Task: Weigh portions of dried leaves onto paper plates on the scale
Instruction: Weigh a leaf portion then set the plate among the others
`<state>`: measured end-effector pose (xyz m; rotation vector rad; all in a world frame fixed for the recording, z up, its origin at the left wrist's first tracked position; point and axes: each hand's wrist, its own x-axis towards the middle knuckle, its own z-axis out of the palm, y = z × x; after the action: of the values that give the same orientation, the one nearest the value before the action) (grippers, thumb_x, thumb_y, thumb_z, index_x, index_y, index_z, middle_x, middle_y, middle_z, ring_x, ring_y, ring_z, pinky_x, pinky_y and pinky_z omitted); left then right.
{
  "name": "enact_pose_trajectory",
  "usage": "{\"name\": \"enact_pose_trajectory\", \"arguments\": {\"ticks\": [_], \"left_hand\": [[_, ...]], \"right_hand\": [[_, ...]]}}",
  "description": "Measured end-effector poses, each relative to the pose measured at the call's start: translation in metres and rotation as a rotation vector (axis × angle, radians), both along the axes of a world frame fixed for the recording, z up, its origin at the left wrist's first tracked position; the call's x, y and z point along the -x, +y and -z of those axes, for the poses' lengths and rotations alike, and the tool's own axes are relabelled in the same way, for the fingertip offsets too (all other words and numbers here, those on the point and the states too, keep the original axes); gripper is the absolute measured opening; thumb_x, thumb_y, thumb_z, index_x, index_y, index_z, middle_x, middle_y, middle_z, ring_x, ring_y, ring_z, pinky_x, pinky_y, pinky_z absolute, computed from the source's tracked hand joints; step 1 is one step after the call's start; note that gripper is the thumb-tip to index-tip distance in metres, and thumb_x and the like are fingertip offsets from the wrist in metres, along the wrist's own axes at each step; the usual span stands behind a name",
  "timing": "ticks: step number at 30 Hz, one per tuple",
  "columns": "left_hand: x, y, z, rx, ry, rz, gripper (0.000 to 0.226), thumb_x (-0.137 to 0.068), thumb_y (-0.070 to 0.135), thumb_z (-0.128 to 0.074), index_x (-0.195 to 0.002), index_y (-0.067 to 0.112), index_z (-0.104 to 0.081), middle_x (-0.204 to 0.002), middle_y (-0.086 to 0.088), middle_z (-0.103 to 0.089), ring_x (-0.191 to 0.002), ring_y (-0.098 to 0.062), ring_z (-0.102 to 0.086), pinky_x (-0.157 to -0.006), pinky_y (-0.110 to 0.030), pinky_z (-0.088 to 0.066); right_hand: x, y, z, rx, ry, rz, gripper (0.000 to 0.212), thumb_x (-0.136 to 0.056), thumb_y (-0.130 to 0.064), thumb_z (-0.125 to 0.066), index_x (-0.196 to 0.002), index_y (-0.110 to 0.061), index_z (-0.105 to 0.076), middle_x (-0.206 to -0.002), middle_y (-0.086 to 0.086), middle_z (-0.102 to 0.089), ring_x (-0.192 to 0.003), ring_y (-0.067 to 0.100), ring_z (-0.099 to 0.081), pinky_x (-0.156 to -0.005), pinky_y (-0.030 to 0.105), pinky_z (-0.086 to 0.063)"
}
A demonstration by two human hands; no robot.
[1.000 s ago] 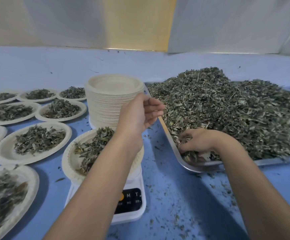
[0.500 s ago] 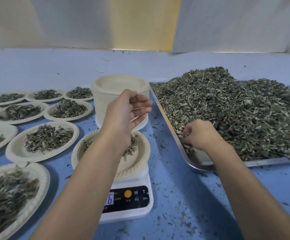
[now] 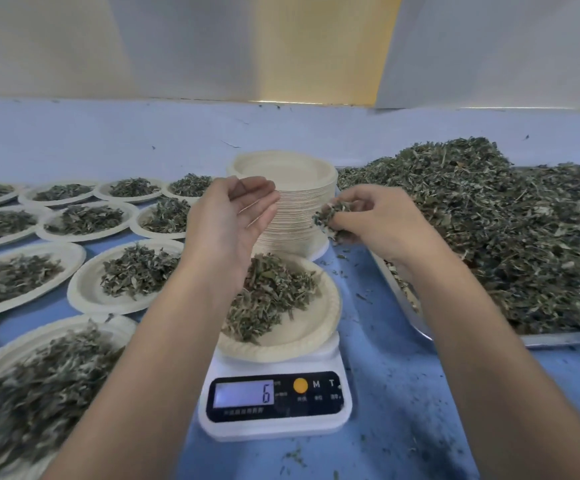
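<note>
Right hand (image 3: 375, 220): my fingers are pinching a small clump of dried leaves (image 3: 330, 213), having just lifted out of the tray (image 3: 558, 339) where they were digging a second ago. They are now nearing the paper plate (image 3: 316, 337) on the scale (image 3: 274, 400). Left hand (image 3: 233, 220): hovering empty above that plate, palm up, fingers relaxed. With the display reading 6, I am judging this clump a top-up for a portion still short of weight.

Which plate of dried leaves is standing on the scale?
The plate below the left hand: it alone sits on the white scale. The other filled plates lie on the blue table, to its left.
</note>
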<state>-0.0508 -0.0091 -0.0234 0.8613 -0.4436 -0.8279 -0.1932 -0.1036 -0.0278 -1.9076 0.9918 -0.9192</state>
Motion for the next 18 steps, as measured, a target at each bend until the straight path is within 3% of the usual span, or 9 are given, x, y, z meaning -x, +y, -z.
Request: {"name": "enact_pose_trajectory", "arguments": {"ticks": [3, 6, 12, 15, 18], "left_hand": [[-0.010, 0.008, -0.002, 0.033, -0.017, -0.035, 0.034, -0.101, 0.018, -0.036, -0.084, 0.003, -0.062, -0.095, -0.014, -0.071, -0.088, -0.021, -0.072, -0.072, -0.026, -0.058], [-0.020, 0.014, -0.005, 0.053, 0.000, -0.067, 0.034, -0.101, 0.018, -0.037, -0.082, 0.005, -0.062, -0.095, -0.013, -0.071, -0.089, -0.021, -0.071, -0.071, -0.026, -0.057], [-0.028, 0.018, -0.006, 0.025, -0.010, -0.096, 0.031, -0.097, 0.013, -0.037, -0.079, 0.007, -0.061, -0.091, -0.010, -0.070, -0.089, -0.020, -0.071, -0.068, -0.023, -0.056], [-0.027, 0.017, -0.005, 0.014, -0.035, -0.096, 0.031, -0.096, 0.011, -0.038, -0.079, 0.007, -0.062, -0.089, -0.008, -0.071, -0.086, -0.019, -0.071, -0.066, -0.022, -0.056], [-0.025, 0.017, -0.004, -0.001, -0.059, -0.096, 0.031, -0.096, 0.011, -0.038, -0.078, 0.008, -0.063, -0.087, -0.007, -0.071, -0.085, -0.018, -0.071, -0.064, -0.022, -0.054]], "right_hand": [[-0.015, 0.013, -0.006, -0.004, 0.019, -0.096, 0.012, -0.080, -0.008, -0.071, -0.088, -0.016, -0.072, -0.049, -0.014, -0.055, -0.048, 0.003, -0.058, -0.072, 0.037, -0.059], [-0.025, 0.026, -0.006, -0.027, 0.068, -0.205, 0.014, -0.080, -0.003, -0.069, -0.084, -0.016, -0.070, -0.043, -0.014, -0.052, -0.047, 0.004, -0.057, -0.067, 0.028, -0.058], [-0.031, 0.037, -0.004, -0.080, 0.276, -0.403, 0.020, -0.078, 0.000, -0.074, -0.094, -0.012, -0.072, -0.061, -0.004, -0.060, -0.051, 0.001, -0.056, -0.057, 0.013, -0.052], [-0.031, 0.039, -0.004, -0.083, 0.366, -0.461, 0.022, -0.076, -0.012, -0.078, -0.096, -0.021, -0.073, -0.068, -0.005, -0.064, -0.062, 0.003, -0.058, -0.062, 0.014, -0.050], [-0.029, 0.038, -0.006, -0.061, 0.368, -0.460, 0.024, -0.074, -0.024, -0.081, -0.098, -0.026, -0.075, -0.075, -0.008, -0.069, -0.066, -0.002, -0.061, -0.062, 0.007, -0.046]]}}
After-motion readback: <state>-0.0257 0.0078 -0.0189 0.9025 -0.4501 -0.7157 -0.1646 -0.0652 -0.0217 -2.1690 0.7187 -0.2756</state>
